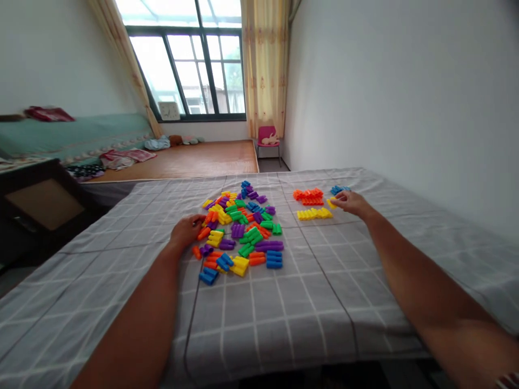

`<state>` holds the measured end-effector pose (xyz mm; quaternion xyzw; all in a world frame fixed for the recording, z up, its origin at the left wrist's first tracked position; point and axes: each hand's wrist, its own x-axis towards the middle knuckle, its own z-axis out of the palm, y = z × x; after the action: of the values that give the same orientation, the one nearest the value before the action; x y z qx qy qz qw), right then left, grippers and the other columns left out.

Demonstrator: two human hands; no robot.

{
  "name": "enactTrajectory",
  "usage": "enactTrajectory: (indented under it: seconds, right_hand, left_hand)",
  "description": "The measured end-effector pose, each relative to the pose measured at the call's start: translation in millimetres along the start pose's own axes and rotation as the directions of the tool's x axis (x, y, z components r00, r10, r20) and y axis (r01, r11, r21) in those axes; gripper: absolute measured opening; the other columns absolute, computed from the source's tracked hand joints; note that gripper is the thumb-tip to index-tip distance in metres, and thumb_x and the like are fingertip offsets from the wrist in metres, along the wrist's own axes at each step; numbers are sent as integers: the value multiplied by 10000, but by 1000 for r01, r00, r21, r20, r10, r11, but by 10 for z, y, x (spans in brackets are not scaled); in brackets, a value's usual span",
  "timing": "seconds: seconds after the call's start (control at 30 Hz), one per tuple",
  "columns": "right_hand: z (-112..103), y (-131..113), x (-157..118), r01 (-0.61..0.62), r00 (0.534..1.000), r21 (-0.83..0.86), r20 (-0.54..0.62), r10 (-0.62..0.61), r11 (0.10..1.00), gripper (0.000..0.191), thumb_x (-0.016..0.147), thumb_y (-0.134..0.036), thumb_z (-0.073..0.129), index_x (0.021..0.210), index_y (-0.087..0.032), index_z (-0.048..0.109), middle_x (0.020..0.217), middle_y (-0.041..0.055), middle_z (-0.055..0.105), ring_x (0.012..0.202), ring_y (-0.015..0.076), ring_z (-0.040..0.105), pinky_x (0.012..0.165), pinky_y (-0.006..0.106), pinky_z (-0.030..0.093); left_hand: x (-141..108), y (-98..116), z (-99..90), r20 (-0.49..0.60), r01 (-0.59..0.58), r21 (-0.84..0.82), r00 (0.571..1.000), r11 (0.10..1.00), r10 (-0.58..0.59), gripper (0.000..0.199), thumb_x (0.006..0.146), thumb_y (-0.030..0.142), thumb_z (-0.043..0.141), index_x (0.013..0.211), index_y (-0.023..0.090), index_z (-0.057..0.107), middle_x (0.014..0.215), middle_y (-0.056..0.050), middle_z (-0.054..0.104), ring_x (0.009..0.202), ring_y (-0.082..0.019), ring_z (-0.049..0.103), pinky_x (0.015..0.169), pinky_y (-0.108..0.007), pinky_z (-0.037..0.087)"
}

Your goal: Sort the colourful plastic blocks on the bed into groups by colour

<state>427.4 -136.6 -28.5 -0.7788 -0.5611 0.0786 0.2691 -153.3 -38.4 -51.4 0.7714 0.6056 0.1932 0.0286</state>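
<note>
My right hand [349,202] pinches a small yellow plastic building block [331,203] just right of a yellow row of joined blocks [314,214]. Behind that row lie joined orange blocks [308,196], and some blue blocks [339,189] sit just beyond my right fingers. My left hand [187,229] rests at the left edge of a loose pile of tube-shaped blocks in several colours. Its fingers are curled beside orange blocks [211,217]; what they hold, if anything, is hidden. Green blocks [252,236] and purple blocks [270,246] lie within the pile.
A grey checked cloth [300,302] covers the surface under the blocks. The white wall [405,97] runs along the right side. Farther off are a bed with a brown mat [203,156], a pink chair [267,135], a window and a dark cabinet [52,205] at left.
</note>
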Motion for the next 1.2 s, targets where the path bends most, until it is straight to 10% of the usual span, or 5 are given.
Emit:
enactTrajectory:
  seconds: [0.33, 0.7, 0.9, 1.2]
  right_hand:
    - [-16, -53, -51, 39, 970, -377, 237, 55, 925, 431, 881, -508, 497, 887, -150, 736, 867, 100, 737, 780, 205, 659, 597, 250, 406]
    - [98, -131, -138, 154, 982, -372, -48, -184, 915, 323, 885, -369, 490, 1020, -163, 699, 999, 113, 722, 848, 224, 659, 696, 293, 446]
    - [453, -1367, -374, 609, 792, -43, 74, -606, 792, 265, 892, -333, 497, 1022, -190, 678, 999, 73, 715, 791, 181, 649, 739, 284, 479]
    - [1455, -2998, -485, 892, 405, 125, 204, -891, 434, 445, 796, -102, 596, 1225, -215, 629, 1230, 93, 649, 1157, 244, 555, 995, 389, 412]
  left_hand:
    - [-10, -9, -46, 7, -4, 5, 1000, 1000, 3, 354, 840, 305, 478, 1096, 271, 720, 1079, -21, 737, 967, -214, 674, 772, -265, 504]
    - [-40, 56, -8, -30, 38, -71, 999, 997, -40, 380, 830, 171, 441, 1080, 237, 719, 1080, -25, 731, 1003, -186, 657, 855, -256, 494]
    - [-19, 157, 63, -159, -80, -285, 987, 955, 36, 352, 886, 294, 459, 1131, 185, 687, 1150, -77, 678, 983, -177, 640, 922, -308, 495]
    - [-64, 205, 72, -94, -117, -264, 991, 957, 96, 391, 819, 321, 588, 1188, 203, 643, 1173, -80, 657, 1076, -216, 611, 980, -344, 463]
